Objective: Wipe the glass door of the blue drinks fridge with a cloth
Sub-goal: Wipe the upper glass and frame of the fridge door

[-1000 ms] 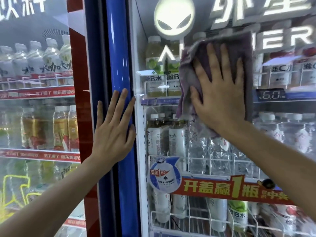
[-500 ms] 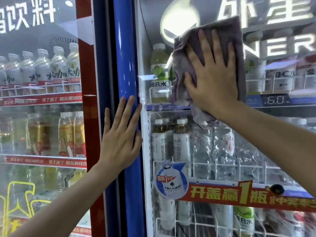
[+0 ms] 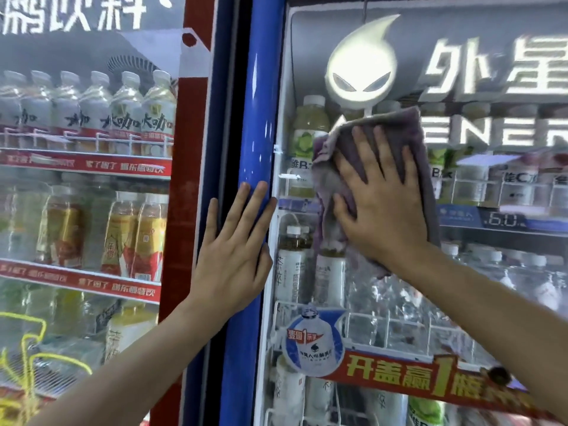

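- The right hand [image 3: 384,201] is pressing a purple-grey cloth [image 3: 335,186] flat against the glass door [image 3: 399,302] of the blue drinks fridge, fingers straight and spread, just under the glowing alien-head logo [image 3: 361,72]
- The left hand [image 3: 233,256] is lying open, fingers straight and close together, on the blue door frame [image 3: 258,118], apparently bracing the door
- Risk, as I judge it: the cloth is bunching at its left edge and hanging loose below the palm, so it could fold under or slip out, leaving bare skin smearing the glass
- Pushing hard could also swing the door if the bracing hand is lifting off; the lower glass near the red promo strip [image 3: 408,382] is looking not yet reached
- Compared with half a second ago, the cloth and right hand are sitting lower on the glass, uncovering the alien logo they were partly hiding
- The left hand is staying on the frame in much the same spot, and the view is tilting slightly upward
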A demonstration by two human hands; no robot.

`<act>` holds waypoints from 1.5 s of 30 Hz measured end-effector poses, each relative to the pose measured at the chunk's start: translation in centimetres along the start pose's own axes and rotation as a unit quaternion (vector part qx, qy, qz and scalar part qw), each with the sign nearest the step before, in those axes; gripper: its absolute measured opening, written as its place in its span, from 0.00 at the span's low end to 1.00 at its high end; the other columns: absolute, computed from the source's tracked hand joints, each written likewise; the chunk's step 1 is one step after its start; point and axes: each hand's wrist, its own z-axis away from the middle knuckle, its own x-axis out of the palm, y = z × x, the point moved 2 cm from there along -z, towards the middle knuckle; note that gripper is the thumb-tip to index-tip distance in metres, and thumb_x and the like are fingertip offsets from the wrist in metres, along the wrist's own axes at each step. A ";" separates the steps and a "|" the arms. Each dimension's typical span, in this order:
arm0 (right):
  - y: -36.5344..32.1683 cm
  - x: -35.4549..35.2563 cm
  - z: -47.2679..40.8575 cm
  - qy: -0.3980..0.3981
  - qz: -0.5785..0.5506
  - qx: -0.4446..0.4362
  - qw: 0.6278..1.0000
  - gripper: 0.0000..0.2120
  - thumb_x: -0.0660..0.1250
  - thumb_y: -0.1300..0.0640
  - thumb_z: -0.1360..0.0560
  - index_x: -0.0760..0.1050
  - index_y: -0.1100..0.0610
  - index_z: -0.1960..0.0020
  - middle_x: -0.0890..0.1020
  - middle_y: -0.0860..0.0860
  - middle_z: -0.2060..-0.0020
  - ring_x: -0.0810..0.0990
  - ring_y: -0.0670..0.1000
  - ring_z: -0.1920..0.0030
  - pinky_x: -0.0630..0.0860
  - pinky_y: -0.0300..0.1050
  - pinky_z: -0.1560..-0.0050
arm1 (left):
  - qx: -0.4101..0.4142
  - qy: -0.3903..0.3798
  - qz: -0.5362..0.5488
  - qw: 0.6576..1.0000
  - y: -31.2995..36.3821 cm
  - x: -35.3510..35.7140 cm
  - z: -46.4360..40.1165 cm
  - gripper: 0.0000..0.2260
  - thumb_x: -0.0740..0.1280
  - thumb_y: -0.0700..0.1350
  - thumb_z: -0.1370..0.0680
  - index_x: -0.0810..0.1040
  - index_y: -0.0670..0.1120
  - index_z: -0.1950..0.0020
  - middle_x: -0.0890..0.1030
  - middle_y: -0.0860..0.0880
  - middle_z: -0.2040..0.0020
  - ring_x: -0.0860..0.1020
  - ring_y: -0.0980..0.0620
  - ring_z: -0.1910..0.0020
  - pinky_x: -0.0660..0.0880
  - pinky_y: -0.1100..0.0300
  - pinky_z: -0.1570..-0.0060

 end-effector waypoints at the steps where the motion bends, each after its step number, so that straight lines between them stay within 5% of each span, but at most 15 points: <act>1: 0.2 -0.2 -2.0 0.006 -0.003 0.004 1.000 0.31 0.50 0.42 0.18 0.55 0.48 0.16 0.49 0.54 0.16 0.45 0.57 0.16 0.45 0.65 0.19 | 0.001 -0.001 -0.002 1.000 0.0 0.0 0.0 0.30 0.53 0.48 0.17 0.55 0.46 0.15 0.50 0.48 0.14 0.47 0.47 0.15 0.44 0.37 0.18; 6: -0.3 -0.9 -6.8 0.019 -0.005 0.030 0.999 0.31 0.49 0.42 0.17 0.54 0.48 0.16 0.50 0.54 0.16 0.46 0.58 0.16 0.47 0.66 0.20 | 0.034 -0.004 -0.020 0.999 -0.5 -0.3 0.0 0.30 0.54 0.49 0.18 0.57 0.46 0.15 0.51 0.46 0.14 0.49 0.45 0.15 0.44 0.37 0.18; 13: -4.8 0.5 1.1 -0.007 0.017 -0.012 1.000 0.31 0.50 0.43 0.16 0.52 0.50 0.15 0.45 0.54 0.16 0.41 0.57 0.16 0.44 0.63 0.19 | 0.130 -0.018 -0.093 0.987 -4.2 -1.2 0.0 0.31 0.55 0.59 0.16 0.57 0.48 0.15 0.54 0.47 0.14 0.53 0.43 0.15 0.52 0.31 0.21; 20: -4.5 0.7 -0.5 -0.009 0.028 -0.070 0.997 0.31 0.52 0.42 0.17 0.54 0.49 0.16 0.47 0.53 0.15 0.43 0.57 0.16 0.46 0.64 0.19 | 0.076 -0.010 -0.051 0.996 -4.3 -0.6 1.2 0.33 0.54 0.60 0.16 0.54 0.47 0.14 0.52 0.47 0.14 0.50 0.43 0.15 0.51 0.32 0.20; 27: -4.7 -0.2 -9.8 0.026 0.012 -0.001 1.000 0.29 0.51 0.42 0.18 0.60 0.48 0.18 0.50 0.53 0.16 0.46 0.57 0.16 0.44 0.65 0.19 | 0.038 0.012 -0.009 0.999 -4.6 -0.7 1.5 0.31 0.53 0.55 0.16 0.54 0.43 0.15 0.51 0.45 0.14 0.48 0.44 0.15 0.49 0.34 0.19; 45: -9.3 0.8 0.4 -0.015 -0.037 0.009 0.999 0.34 0.56 0.41 0.20 0.55 0.49 0.16 0.48 0.54 0.16 0.43 0.58 0.16 0.44 0.64 0.19 | 0.059 0.034 0.035 0.997 -3.9 -0.9 2.1 0.31 0.55 0.50 0.17 0.55 0.41 0.15 0.52 0.43 0.14 0.51 0.43 0.15 0.50 0.32 0.20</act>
